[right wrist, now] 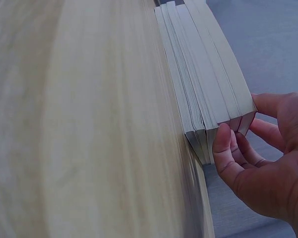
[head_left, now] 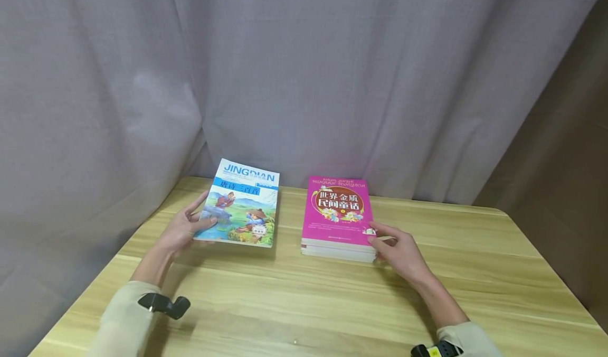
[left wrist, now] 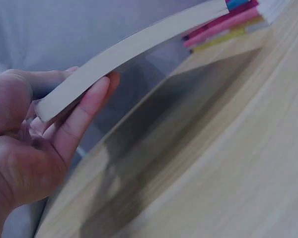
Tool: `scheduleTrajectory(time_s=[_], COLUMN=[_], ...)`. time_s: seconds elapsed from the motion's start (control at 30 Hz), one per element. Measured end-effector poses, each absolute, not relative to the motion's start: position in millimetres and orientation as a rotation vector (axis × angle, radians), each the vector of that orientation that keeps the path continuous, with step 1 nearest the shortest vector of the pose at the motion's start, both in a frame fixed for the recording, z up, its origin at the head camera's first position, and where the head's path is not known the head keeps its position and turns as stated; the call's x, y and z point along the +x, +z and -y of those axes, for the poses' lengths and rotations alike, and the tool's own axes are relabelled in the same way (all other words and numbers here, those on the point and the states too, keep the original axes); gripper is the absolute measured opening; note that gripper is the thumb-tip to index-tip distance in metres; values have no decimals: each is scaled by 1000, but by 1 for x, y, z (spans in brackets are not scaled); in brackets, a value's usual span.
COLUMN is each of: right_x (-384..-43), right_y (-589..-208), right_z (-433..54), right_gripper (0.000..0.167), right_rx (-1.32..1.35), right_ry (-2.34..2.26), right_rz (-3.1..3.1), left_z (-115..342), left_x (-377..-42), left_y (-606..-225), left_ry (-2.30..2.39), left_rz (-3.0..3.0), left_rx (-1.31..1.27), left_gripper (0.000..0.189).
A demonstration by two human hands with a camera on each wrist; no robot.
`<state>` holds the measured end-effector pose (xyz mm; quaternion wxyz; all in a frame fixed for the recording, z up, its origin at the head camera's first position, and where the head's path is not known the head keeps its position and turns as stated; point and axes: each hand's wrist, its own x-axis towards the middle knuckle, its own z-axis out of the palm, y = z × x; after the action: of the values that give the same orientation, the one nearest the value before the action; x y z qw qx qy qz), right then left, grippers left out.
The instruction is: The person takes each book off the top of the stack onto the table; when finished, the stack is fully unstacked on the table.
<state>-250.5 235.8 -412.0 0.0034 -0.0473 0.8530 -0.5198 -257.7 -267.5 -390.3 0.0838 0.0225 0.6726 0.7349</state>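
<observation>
My left hand [head_left: 182, 227] holds a thin paperback book [head_left: 239, 204] by its left edge, the thumb on the cover. Its cover is white and blue, lettered JINGDIAN, with painted figures by water. In the left wrist view the book [left wrist: 139, 47] is raised, its shadow below on the tabletop. To the right lies a stack of books [head_left: 338, 252], topped by a pink book [head_left: 338, 233] with a round red title panel. My right hand [head_left: 399, 249] grips the pink book at its near right corner; in the right wrist view the fingers [right wrist: 227, 158] curl at the stack's corner.
The wooden table [head_left: 266, 304] has its far edge close to a grey curtain [head_left: 304, 82]. A darker brown cloth [head_left: 560, 188] hangs at the right. Black camera mounts [head_left: 163, 305] sit on both sleeves.
</observation>
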Motion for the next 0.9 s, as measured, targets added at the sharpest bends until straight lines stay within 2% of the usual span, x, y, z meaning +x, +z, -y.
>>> scheduleTrajectory(time_s=[0.43,0.67,0.9], right_x=[-248,-249,-248], right_y=[-413,-412,-412], right_z=[-238,-236,-235], right_gripper=[55,55,56], right_rx=[-142,-141,-149], right_ry=[-1623,-1627,-1641], right_rz=[-2678,-2680,-2670], left_z=[313,329,340], left_x=[-255,-257,-262], left_y=[-410,-410,-404], left_ry=[2169,2050,1860], left_rz=[-1985,-2107,-2304], left_rx=[-65,-101,-258], left_gripper=[94,91,85])
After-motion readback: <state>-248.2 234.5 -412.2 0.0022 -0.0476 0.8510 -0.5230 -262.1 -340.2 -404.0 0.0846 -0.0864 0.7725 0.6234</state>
